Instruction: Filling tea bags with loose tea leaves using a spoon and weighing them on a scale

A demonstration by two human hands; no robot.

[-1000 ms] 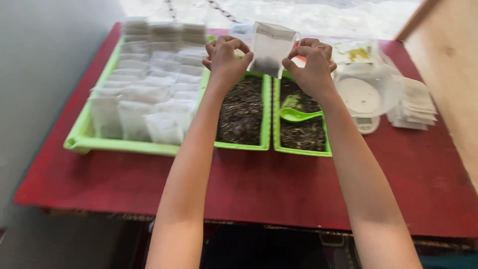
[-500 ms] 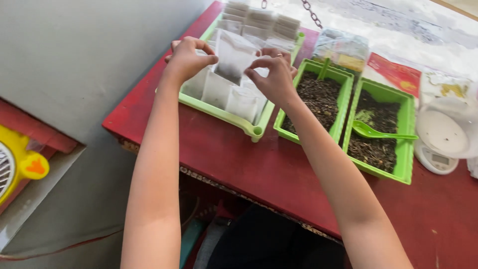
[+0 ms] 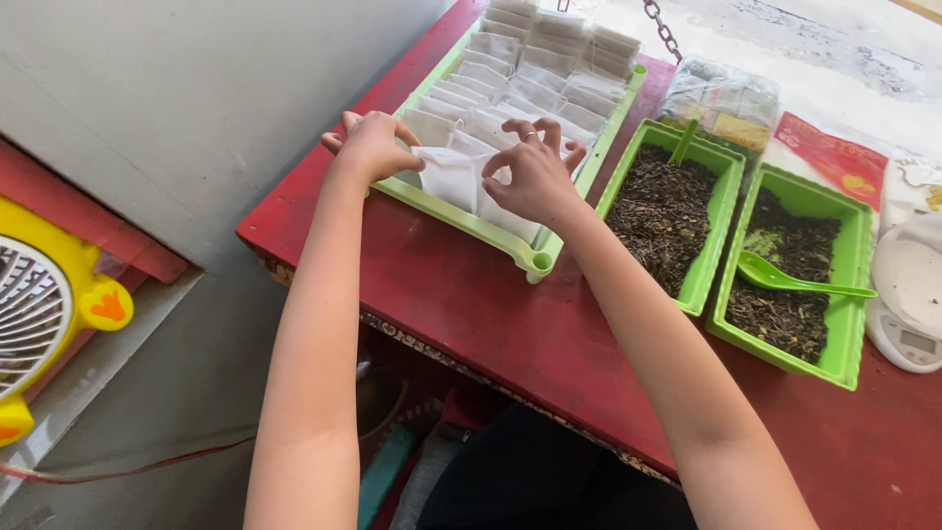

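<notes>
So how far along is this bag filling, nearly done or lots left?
Done: rows of filled white sachets stand packed in the long green tray. In hand: the left hand and right hand both hold one white sachet over the tray's near end. Left: two smaller green trays hold plenty of loose dark tea leaves, the green scoop lying in one.

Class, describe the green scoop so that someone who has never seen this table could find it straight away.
Start at the red table and look past the large tray of white sachets to the two smaller green bins of dark loose leaves. The green scoop lies in the right-hand bin, beside the white scale. It is the only loose utensil resting flat on the leaves.
</notes>
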